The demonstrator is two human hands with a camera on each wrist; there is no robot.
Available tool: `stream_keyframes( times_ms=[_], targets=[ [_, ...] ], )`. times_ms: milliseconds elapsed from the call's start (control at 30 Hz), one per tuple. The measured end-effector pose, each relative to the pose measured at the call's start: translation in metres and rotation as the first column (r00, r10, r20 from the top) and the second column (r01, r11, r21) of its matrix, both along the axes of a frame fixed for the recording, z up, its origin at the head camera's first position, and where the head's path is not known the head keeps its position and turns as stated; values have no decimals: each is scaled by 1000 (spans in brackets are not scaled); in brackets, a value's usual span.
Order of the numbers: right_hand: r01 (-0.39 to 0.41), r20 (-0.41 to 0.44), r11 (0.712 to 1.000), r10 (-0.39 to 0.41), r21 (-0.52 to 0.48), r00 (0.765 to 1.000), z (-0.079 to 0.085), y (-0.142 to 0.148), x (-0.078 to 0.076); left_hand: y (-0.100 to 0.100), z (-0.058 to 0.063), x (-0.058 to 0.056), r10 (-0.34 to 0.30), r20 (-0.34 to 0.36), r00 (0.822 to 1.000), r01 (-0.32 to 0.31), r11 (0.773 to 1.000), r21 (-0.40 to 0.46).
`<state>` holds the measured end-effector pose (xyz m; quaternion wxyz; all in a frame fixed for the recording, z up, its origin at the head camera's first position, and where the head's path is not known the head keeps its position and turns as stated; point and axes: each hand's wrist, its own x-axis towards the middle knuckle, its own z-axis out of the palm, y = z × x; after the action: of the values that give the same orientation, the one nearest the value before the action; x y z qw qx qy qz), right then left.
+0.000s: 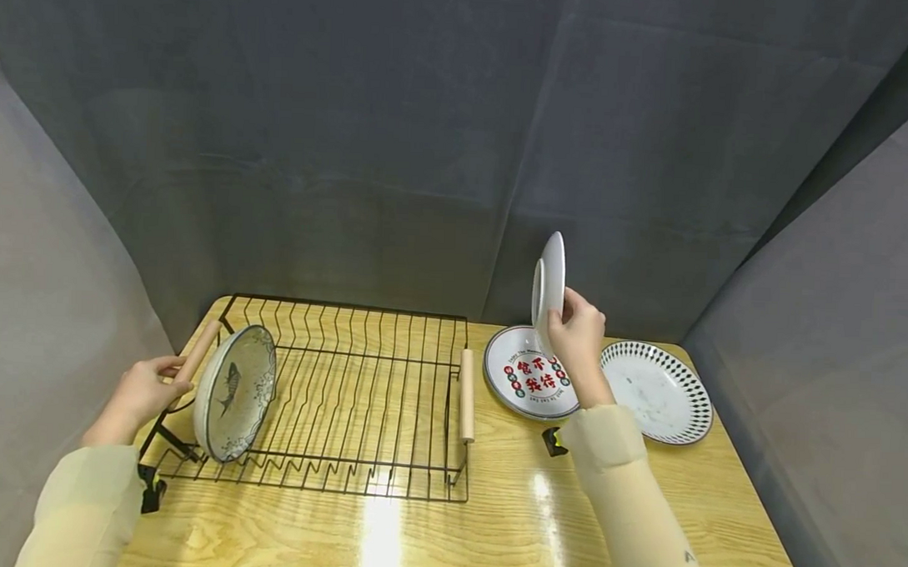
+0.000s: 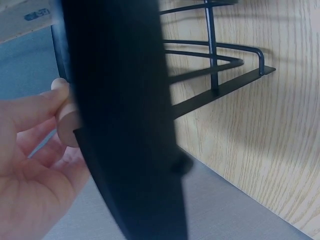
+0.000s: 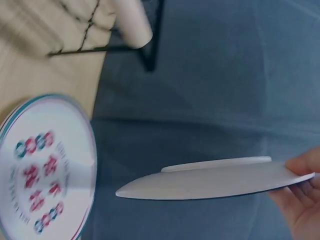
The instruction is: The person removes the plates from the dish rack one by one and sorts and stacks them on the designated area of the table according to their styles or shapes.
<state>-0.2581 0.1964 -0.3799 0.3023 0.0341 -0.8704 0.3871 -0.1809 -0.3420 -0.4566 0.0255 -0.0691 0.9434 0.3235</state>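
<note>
My right hand (image 1: 581,336) pinches a white plate (image 1: 550,280) by its edge and holds it up on its side, above a plate with red characters (image 1: 521,394) on the table. In the right wrist view the held plate (image 3: 215,181) shows its underside and foot ring, thumb on one face and fingers on the other. My left hand (image 1: 138,393) grips the left wooden handle (image 1: 199,354) of a black wire dish rack (image 1: 358,462). Close by that handle, a patterned plate with a fish drawing (image 1: 242,393) stands tilted in the rack.
An oval white plate with a dark patterned rim (image 1: 656,395) lies at the right of the wooden table (image 1: 483,526). The rack's right wooden handle (image 1: 467,397) stands just left of the red-lettered plate. A grey curtain (image 1: 369,147) hangs behind the table.
</note>
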Motion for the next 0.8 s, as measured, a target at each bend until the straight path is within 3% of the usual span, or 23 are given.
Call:
stream_keyframes(
  times_ms=[167,300,533,800],
  targets=[
    [-33,11,990,32,139,999,-18,17,1,0,1,-1,5,11,1000,-5,1000,9],
    [-69,22,963,65,262,998,-31,27,4,1,2,0,5,12,1000,-6,1000,13],
    [-153,32,851,159,502,987,-59,44,9,0,2,0,13,15,1000,-13,1000,10],
    [-218,-14,767,283,604,959,-86,61,15,3,4,1,10,18,1000,-11,1000,25]
  ],
)
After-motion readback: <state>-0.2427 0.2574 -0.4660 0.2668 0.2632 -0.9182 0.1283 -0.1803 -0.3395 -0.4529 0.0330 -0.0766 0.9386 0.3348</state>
